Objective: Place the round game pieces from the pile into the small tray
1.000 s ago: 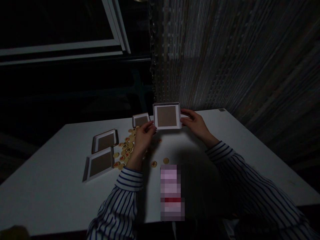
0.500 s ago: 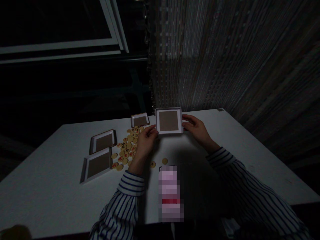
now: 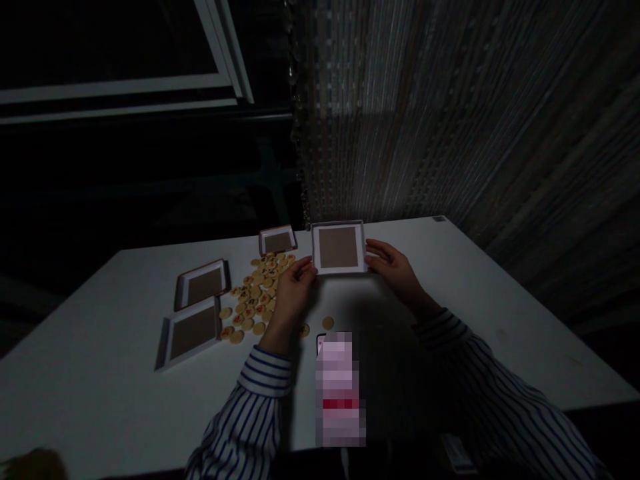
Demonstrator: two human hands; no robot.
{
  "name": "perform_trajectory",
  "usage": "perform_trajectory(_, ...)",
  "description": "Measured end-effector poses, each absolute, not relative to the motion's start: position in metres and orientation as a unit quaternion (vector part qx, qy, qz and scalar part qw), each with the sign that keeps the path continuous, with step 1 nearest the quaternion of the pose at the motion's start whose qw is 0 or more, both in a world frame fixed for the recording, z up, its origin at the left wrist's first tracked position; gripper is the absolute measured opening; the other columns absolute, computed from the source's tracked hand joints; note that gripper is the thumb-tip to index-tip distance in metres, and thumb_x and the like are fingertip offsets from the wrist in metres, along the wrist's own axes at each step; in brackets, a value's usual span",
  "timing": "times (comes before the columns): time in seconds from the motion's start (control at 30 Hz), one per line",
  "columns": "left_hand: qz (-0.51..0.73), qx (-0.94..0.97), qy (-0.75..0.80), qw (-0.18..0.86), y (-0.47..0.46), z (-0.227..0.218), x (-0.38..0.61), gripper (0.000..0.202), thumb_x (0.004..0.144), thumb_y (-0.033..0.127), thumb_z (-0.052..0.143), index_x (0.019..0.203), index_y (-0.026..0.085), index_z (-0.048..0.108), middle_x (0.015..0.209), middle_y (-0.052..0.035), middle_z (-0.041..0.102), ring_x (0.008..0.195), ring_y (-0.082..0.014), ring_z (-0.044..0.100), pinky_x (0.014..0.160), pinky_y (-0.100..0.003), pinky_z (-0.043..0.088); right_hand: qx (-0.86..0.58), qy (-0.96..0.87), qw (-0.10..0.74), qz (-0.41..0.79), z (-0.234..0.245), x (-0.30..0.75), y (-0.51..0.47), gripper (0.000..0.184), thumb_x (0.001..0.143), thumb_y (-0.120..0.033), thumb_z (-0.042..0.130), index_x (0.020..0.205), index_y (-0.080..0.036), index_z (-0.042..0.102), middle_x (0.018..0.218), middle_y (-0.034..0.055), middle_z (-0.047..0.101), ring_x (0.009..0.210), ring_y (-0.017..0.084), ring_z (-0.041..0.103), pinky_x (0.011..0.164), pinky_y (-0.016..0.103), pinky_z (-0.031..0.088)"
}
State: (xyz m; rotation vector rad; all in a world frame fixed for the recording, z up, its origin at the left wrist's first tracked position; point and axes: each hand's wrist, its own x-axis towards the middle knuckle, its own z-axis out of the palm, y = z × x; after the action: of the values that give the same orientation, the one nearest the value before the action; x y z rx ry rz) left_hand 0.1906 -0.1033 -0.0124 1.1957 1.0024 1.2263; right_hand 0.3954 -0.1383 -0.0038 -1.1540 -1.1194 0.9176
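A shallow white box half point(image 3: 338, 247) with a brown inner base is held up over the table, its inside facing me. My left hand point(image 3: 293, 288) grips its lower left corner between thumb and fingers. On the right edge, my right hand point(image 3: 393, 268) has its thumb and fingertips closed against the side. Left of my left hand, a spread of round Chinese chess pieces point(image 3: 256, 292) with red and black characters lies loose, partly hidden by that hand. One plain-faced piece point(image 3: 327, 323) and another piece point(image 3: 305, 330) lie between my forearms.
Three more shallow box halves lie on the white table point(image 3: 100, 320): one at the back point(image 3: 277, 241), one at mid left point(image 3: 203, 285) and one nearer me point(image 3: 190, 332). A phone point(image 3: 337, 387), its screen blurred out, lies in front. A strand curtain point(image 3: 380, 113) hangs behind.
The box half sits slightly lower in view, with both hands still on it. The table and its pieces have shifted slightly left in the picture.
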Motion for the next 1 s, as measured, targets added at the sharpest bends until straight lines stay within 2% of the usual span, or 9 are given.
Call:
perform_trajectory(0.3, 0.506, 0.502, 0.427, 0.557, -0.105, -0.026, 0.194, 0.040, 0.066, 0.026, 0.064, 0.103, 0.013, 0.058, 0.092, -0.0085, 0.066, 0.080, -0.0150, 0.062, 0.076, -0.030, 0.048, -0.505, -0.462, 0.597, 0.418, -0.021, 0.400, -0.143, 0.052, 0.065, -0.031, 0.065, 0.113, -0.019, 0.050, 0.114, 0.0122, 0.056, 0.094, 0.022, 0.058, 0.070, 0.034, 0.051)
perform_trajectory(0.63, 0.487, 0.501, 0.454, 0.553, -0.113, -0.026, 0.199, 0.043, 0.066, 0.029, 0.065, 0.104, 0.010, 0.059, 0.093, -0.0105, 0.067, 0.083, -0.0164, 0.062, 0.077, -0.031, 0.048, -0.491, -0.463, 0.601, 0.429, -0.033, 0.399, -0.149, 0.049, 0.068, -0.030, 0.062, 0.114, -0.018, 0.049, 0.110, 0.0107, 0.059, 0.087, 0.019, 0.059, 0.066, 0.031, 0.050)
perform_trajectory(1.0, 0.463, 0.520, 0.459, 0.552, -0.115, -0.040, 0.198, 0.039, 0.069, 0.029, 0.063, 0.104, 0.014, 0.060, 0.096, -0.0088, 0.067, 0.086, -0.0165, 0.062, 0.080, -0.030, 0.046, -0.492, -0.472, 0.588, 0.434, -0.046, 0.401, -0.155, 0.048, 0.070, -0.031, 0.060, 0.114, -0.018, 0.048, 0.104, 0.0082, 0.061, 0.083, 0.017, 0.059, 0.065, 0.030, 0.049)
